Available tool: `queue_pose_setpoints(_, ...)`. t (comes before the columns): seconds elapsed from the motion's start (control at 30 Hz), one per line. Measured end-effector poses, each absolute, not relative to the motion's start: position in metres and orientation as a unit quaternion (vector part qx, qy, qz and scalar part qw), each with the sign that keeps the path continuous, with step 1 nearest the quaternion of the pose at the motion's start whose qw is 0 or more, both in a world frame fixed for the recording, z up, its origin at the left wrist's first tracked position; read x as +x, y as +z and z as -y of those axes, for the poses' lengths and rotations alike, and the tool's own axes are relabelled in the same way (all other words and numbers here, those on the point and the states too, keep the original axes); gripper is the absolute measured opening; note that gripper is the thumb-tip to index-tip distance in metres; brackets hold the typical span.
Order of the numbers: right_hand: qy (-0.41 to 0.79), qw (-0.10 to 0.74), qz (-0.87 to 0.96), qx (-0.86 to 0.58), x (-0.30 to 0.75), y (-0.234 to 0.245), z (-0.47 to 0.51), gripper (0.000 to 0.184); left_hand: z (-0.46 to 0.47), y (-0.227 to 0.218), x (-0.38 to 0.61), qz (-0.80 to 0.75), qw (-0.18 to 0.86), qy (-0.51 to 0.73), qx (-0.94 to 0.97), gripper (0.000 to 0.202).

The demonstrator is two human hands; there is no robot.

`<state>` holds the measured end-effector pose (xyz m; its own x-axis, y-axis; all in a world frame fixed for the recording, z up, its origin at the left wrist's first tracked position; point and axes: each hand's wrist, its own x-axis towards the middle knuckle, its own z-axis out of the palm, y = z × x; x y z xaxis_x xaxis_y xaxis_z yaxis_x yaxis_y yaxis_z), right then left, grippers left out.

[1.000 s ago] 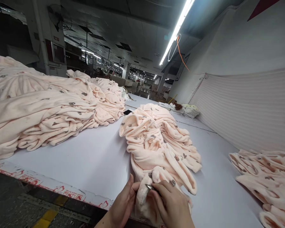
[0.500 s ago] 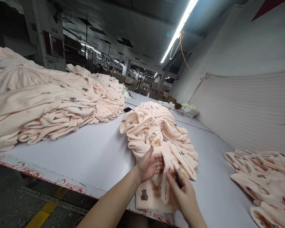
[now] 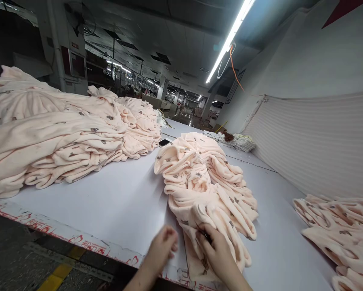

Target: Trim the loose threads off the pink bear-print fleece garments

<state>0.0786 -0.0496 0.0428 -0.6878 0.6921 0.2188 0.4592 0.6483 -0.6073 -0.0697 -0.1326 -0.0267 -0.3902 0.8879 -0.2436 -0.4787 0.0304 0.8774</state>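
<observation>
A loose heap of pale pink plush fabric pieces (image 3: pixel 190 178), printed with small brown bears, lies in front of me on the white table. My right hand (image 3: pixel 216 250) is closed around a small dark tool (image 3: pixel 205 235) and rests against the near part of the heap; the tool's exact kind is mostly hidden by the fingers. Left of the heap's near end, my left hand (image 3: pixel 164 244) is raised over the table edge, apart from the fabric. Its fingers look curled but are smeared by motion.
A large pile of the same plush fabric (image 3: pixel 63 137) covers the table's left side. More pieces (image 3: pixel 347 234) lie at the right. Farther back are a dark phone-like object (image 3: pixel 164 142) and a stack of pale cloths (image 3: pixel 243 142). A striped sheet (image 3: pixel 317 141) hangs along the right wall.
My left hand has come off the fabric and moved left and down, its fingers no longer spread. My right hand has shifted left onto the fabric, whose near folds now lie differently.
</observation>
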Motion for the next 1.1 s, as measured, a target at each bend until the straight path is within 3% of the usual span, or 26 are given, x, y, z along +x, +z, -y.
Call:
queue_pose_setpoints(0.17,0.349,0.242,0.845,-0.326,0.072,0.043,0.045,0.018,0.12,-0.04,-0.021,-0.5,0.48,0.664,0.282,0.043)
queue_pose_setpoints(0.3,0.271,0.259,0.871,-0.319,0.086,0.045,0.033,0.014,0.11,-0.034,-0.025,-0.469,0.456,0.698,0.293,0.018)
queue_pose_setpoints(0.37,0.197,0.252,0.895,-0.31,0.095,0.046,0.025,0.012,0.116,-0.028,-0.034,-0.462,0.441,0.707,0.305,0.018)
queue_pose_setpoints(0.5,0.105,0.201,0.926,-0.302,0.102,0.044,0.019,0.027,0.129,-0.018,-0.045,-0.483,0.389,0.705,0.344,0.016)
queue_pose_setpoints(0.6,0.113,0.161,0.922,-0.333,0.099,0.045,0.026,0.033,0.127,-0.023,-0.045,-0.478,0.388,0.715,0.332,0.017)
queue_pose_setpoints(0.83,0.185,0.135,0.907,-0.352,0.095,0.061,0.043,0.025,0.12,-0.042,-0.049,-0.453,0.406,0.735,0.298,0.018)
queue_pose_setpoints(1.1,0.141,0.112,0.923,-0.339,0.079,0.064,0.049,0.023,0.123,-0.044,-0.053,-0.449,0.414,0.736,0.293,0.019)
